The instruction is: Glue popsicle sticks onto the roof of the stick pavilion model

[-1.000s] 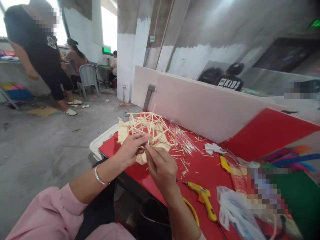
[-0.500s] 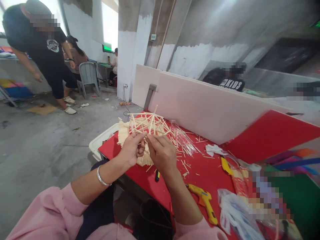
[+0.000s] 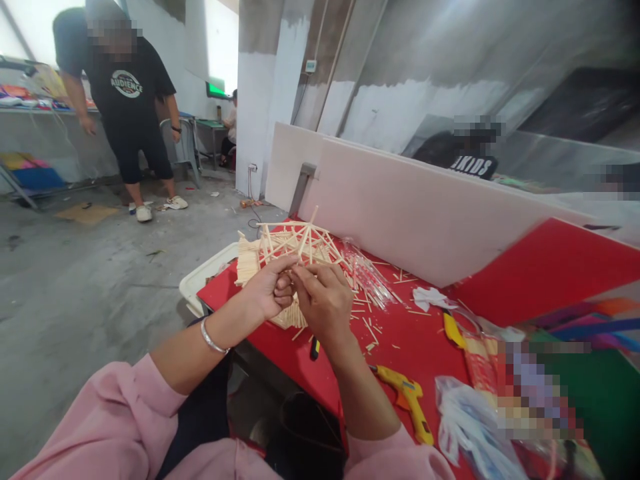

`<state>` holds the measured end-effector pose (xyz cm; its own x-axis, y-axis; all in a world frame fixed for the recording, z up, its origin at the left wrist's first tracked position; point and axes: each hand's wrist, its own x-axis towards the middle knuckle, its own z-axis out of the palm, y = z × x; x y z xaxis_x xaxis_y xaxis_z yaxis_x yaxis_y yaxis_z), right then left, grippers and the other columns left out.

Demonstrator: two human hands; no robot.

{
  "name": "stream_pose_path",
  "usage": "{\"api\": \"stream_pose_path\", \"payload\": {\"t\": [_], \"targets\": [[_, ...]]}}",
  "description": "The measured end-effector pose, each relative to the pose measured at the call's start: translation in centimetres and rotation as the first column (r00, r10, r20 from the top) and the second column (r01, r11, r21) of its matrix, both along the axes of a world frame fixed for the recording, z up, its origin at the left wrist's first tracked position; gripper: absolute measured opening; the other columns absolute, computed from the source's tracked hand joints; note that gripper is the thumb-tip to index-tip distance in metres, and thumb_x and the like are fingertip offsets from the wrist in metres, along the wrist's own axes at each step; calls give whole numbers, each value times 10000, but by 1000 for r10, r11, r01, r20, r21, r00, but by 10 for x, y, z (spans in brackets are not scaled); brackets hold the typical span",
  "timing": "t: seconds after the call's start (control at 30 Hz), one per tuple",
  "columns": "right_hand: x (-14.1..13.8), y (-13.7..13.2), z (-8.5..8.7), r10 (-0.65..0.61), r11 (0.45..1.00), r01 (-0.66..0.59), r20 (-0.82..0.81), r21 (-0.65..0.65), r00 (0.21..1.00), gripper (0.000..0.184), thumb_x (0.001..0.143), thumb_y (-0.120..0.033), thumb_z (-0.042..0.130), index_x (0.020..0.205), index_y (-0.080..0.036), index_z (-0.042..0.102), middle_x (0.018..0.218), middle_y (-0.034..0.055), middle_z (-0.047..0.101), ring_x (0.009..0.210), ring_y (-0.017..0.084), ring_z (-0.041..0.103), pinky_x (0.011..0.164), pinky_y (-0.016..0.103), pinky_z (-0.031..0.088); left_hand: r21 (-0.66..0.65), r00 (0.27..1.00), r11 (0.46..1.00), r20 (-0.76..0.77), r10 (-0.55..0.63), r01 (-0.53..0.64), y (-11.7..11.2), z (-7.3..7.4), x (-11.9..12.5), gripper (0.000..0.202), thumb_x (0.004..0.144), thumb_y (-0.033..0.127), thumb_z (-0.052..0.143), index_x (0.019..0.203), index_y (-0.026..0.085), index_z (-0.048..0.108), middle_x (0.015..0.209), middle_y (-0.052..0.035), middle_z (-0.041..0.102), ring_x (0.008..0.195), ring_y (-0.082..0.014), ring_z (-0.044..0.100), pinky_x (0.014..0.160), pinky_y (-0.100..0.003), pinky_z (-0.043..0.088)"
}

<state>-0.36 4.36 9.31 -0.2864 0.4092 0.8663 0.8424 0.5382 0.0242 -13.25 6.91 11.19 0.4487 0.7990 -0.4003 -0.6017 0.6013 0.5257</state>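
Stick frame [image 3: 299,241] sits on the red table [image 3: 415,337]. Left hand [image 3: 269,291] and right hand [image 3: 326,301] both pinch its near edge, fingertips together.

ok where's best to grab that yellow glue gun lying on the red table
Probably the handle of the glue gun, from above: it lies on its side on the red table, nozzle pointing left toward the stick model, handle end clear.

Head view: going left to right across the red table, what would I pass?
White tray → left hand → right hand, both pinching at the stick frame → clear wrappers → yellow glue gun → yellow-handled tool → green sheet.
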Motion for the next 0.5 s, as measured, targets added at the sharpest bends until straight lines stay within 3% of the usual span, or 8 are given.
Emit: {"api": "stream_pose_path", "payload": {"t": [0.23,0.5], "targets": [[2,1,0,-54,998,54,-21,-21,998,130,906,-281,631,982,-234,725,787,36,638,789,169,530,719,290,428,116,996,993,-87,1,10,-5,-2,3,483,821,356,638,444,179,392,306,60,337,247,-25,241,315,-168,131],[1,2,0,-76,997,76,3,-31,997,129,894,-334,654,927,-237,733,753,26,606,760,159,500,699,275,397,208,967,968,-179,180,-142,-20,-8,0,352,791,435,617,570,186,504,346,48,428,265,-53,290,326,-189,130]]}}
